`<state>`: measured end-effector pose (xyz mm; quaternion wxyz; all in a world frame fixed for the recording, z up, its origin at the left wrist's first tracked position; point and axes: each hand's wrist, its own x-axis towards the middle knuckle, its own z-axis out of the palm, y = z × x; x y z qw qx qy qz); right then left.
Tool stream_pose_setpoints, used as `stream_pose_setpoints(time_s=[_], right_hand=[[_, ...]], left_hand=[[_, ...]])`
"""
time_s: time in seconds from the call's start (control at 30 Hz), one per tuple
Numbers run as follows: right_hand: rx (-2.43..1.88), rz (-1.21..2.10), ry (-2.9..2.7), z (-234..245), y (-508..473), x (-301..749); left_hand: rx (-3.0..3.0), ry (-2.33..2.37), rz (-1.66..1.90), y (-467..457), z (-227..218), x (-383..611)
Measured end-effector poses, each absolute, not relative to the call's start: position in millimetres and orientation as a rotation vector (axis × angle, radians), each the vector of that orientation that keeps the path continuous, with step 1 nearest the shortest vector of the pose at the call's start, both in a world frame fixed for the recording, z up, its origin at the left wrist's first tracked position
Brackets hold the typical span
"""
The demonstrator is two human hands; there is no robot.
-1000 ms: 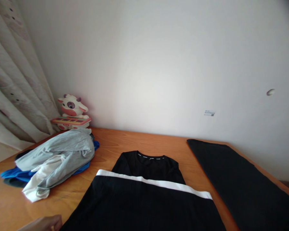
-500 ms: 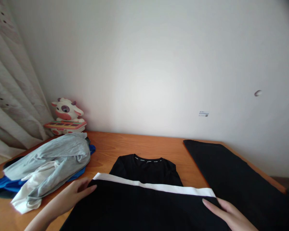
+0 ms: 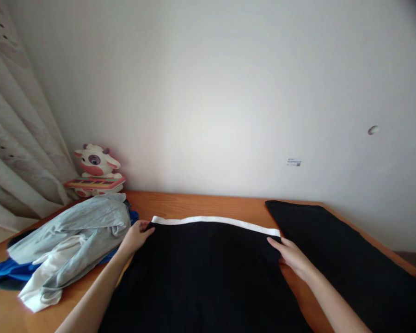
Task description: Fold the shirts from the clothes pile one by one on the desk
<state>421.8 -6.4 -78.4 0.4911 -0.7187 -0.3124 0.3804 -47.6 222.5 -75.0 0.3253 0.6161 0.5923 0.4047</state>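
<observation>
A black shirt (image 3: 201, 273) spreads across the near middle of the table, with a white band (image 3: 211, 219) along its raised far edge. My left hand (image 3: 138, 235) pinches the left corner of that edge between thumb and fingers. At the right corner, my right hand (image 3: 289, 252) grips the cloth just below the band, thumb on top. The fabric is stretched between both hands and bows slightly upward in the middle. The shirt's neckline is hidden behind the held cloth.
A pile of grey, white and blue clothes (image 3: 86, 231) lies at the left. Behind it a toy cow with a keyboard (image 3: 95, 171) stands by the curtain (image 3: 17, 125). A flat black garment (image 3: 336, 249) covers the right side of the wooden table (image 3: 180, 202). The wall is behind.
Both hands have moved forward and closer together, carrying the white-banded edge away from me. It now covers the shirt's neckline, which was visible before.
</observation>
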Motion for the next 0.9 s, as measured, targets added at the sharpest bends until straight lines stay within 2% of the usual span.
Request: stream_pose_setpoints(time_s=[0.1, 0.2, 0.33, 0.47, 0.53, 0.77, 0.9], right_hand=[[-1.683, 0.934, -0.731, -88, -3, 417], [-1.443, 1.118, -0.736, -73, -14, 411], [-1.493, 1.284, -0.973, -55, -25, 398], [-1.609, 1.039, -1.510, -55, -24, 376], [-1.592, 0.929, -1.592, -58, -21, 364], [-1.660, 0.933, -1.177, -92, 8, 375], [-1.771, 0.681, -1.033, -113, 26, 407]], left_hand=[[1.638, 1.514, 1.097, 231, -88, -37], [1.524, 1.317, 1.134, 223, -77, -36], [1.202, 1.018, 0.916, 202, -64, -41], [1.056, 1.004, 0.954, 193, -77, -45], [1.032, 1.069, 1.042, 195, -84, -45], [1.282, 1.189, 1.066, 197, -90, -40], [1.509, 1.263, 1.098, 203, -98, -40]])
